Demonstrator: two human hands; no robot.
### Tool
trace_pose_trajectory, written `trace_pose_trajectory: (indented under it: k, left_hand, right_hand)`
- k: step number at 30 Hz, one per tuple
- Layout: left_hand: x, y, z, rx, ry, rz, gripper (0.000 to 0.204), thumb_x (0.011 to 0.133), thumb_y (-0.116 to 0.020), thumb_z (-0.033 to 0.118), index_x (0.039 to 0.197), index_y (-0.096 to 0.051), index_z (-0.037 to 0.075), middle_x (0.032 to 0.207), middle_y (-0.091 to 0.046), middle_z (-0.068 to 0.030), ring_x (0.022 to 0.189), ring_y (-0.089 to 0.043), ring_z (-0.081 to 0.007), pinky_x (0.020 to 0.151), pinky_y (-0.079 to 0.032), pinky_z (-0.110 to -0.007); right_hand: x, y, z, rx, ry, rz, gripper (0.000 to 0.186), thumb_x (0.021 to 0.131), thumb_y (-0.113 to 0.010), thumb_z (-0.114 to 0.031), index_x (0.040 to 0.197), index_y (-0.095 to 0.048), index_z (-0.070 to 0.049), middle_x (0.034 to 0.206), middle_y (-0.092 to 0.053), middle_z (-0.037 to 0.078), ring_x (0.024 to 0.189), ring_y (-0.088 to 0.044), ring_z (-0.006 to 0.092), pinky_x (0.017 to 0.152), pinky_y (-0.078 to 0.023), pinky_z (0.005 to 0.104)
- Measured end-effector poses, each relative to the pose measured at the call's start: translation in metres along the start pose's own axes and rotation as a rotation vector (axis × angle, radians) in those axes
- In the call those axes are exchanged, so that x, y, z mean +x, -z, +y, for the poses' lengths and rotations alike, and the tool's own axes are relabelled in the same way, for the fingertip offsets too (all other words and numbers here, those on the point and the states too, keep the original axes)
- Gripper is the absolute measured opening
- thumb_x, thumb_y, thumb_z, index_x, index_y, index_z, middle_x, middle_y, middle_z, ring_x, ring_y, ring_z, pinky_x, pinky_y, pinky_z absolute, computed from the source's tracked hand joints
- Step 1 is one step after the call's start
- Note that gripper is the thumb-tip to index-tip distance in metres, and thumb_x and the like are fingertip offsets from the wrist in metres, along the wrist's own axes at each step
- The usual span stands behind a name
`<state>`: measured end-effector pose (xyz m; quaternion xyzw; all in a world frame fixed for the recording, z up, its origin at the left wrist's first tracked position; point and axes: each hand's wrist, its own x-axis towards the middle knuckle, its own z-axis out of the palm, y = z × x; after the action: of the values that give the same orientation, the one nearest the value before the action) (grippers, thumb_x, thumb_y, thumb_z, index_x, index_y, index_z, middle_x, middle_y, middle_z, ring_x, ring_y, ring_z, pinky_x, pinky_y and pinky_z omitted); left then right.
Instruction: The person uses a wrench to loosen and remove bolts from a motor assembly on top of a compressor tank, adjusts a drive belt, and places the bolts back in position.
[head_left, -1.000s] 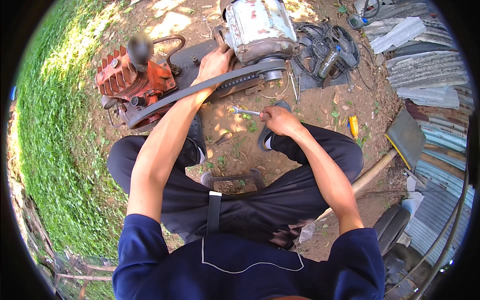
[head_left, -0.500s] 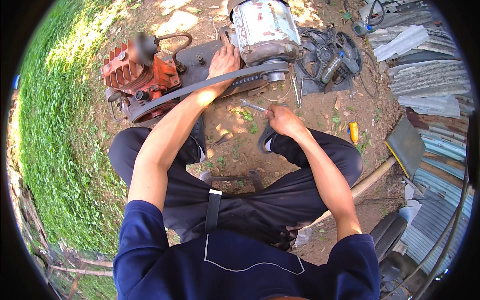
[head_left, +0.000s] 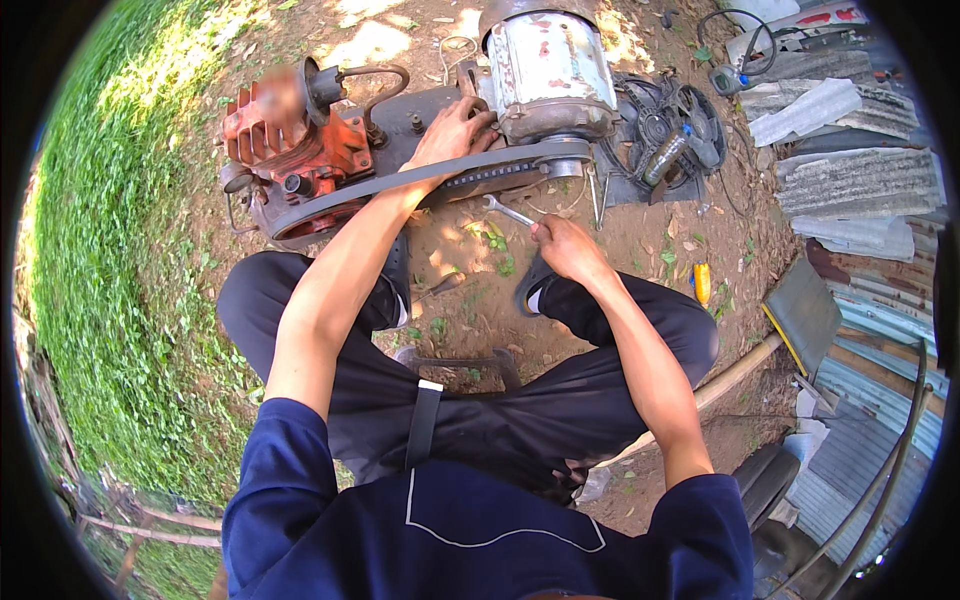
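My left hand (head_left: 456, 132) reaches past the drive belt (head_left: 400, 178) to the foot of a worn silver-white electric motor (head_left: 550, 70). Its fingers are bent together there; what they grip is hidden. The belt runs from the motor's pulley (head_left: 566, 150) to the large wheel of an orange-red finned compressor pump (head_left: 300, 155). Both machines sit on a dark metal base (head_left: 400, 112). In front of the motor, my right hand (head_left: 568, 248) is closed round the end of a wrench (head_left: 514, 211), whose open jaw points up and left, clear of the machine.
A black fan-like part with cables (head_left: 690, 120) lies right of the motor, by another tool (head_left: 598, 195). A yellow object (head_left: 702, 284) rests on the dirt. At right are a long wooden handle (head_left: 735, 372), a flat dark blade (head_left: 803, 305) and corrugated sheets (head_left: 850, 185). Grass (head_left: 130, 270) grows at left.
The machine sits slightly farther right in the view. My left hand has shifted a little along the motor's foot, its fingers more bent. The wrench stays in my right hand, almost unmoved.
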<state>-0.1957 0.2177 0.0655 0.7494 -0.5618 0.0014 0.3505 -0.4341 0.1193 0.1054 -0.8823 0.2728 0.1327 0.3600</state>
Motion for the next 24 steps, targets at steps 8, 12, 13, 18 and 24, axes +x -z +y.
trace_pose_trajectory:
  k: [8, 12, 13, 18, 24]
  left_hand:
    - [0.002, -0.007, -0.007, -0.174, 0.015, 0.13, 0.016, 0.078, -0.07, 0.015, 0.088, -0.072, 0.003, 0.092, -0.064, -0.0103, 0.091, -0.06, -0.0283, 0.081, -0.048, -0.038]
    - [-0.001, -0.007, 0.0, -0.167, 0.081, 0.172, 0.016, 0.075, -0.072, 0.013, 0.086, -0.072, 0.002, 0.088, -0.065, -0.0105, 0.087, -0.062, -0.0279, 0.077, -0.05, -0.037]
    - [-0.002, -0.008, 0.002, -0.158, 0.117, 0.174, 0.015, 0.075, -0.073, 0.013, 0.086, -0.072, 0.002, 0.087, -0.065, -0.0105, 0.086, -0.062, -0.0278, 0.077, -0.05, -0.037]
    - [-0.003, -0.01, 0.0, -0.149, 0.114, 0.207, 0.02, 0.076, -0.073, 0.015, 0.092, -0.071, 0.003, 0.098, -0.063, -0.0095, 0.093, -0.06, -0.0278, 0.083, -0.048, -0.038]
    - [-0.002, -0.01, -0.01, -0.171, 0.018, 0.158, 0.021, 0.078, -0.071, 0.015, 0.096, -0.07, 0.003, 0.103, -0.062, -0.0087, 0.095, -0.059, -0.0277, 0.086, -0.046, -0.038]
  right_hand:
    - [-0.002, 0.014, -0.008, 0.086, -0.096, -0.15, 0.034, 0.095, -0.049, -0.03, 0.094, -0.062, 0.001, 0.088, -0.065, 0.022, 0.087, -0.062, 0.0384, 0.077, -0.045, 0.0457]
    - [-0.002, 0.011, -0.012, 0.113, -0.093, -0.137, 0.034, 0.095, -0.047, -0.029, 0.095, -0.062, 0.001, 0.09, -0.066, 0.021, 0.088, -0.063, 0.0373, 0.078, -0.046, 0.0446]
    - [-0.001, 0.011, -0.013, 0.103, -0.095, -0.142, 0.034, 0.095, -0.047, -0.029, 0.095, -0.063, 0.001, 0.09, -0.067, 0.021, 0.088, -0.063, 0.0372, 0.078, -0.046, 0.0444]
    - [0.0, 0.01, -0.012, 0.104, -0.102, -0.139, 0.035, 0.096, -0.047, -0.029, 0.095, -0.063, 0.002, 0.09, -0.067, 0.021, 0.088, -0.063, 0.0372, 0.078, -0.046, 0.044]
    - [-0.002, 0.01, -0.014, 0.104, -0.106, -0.143, 0.035, 0.096, -0.046, -0.029, 0.096, -0.063, 0.001, 0.089, -0.067, 0.02, 0.088, -0.063, 0.0366, 0.078, -0.046, 0.0436]
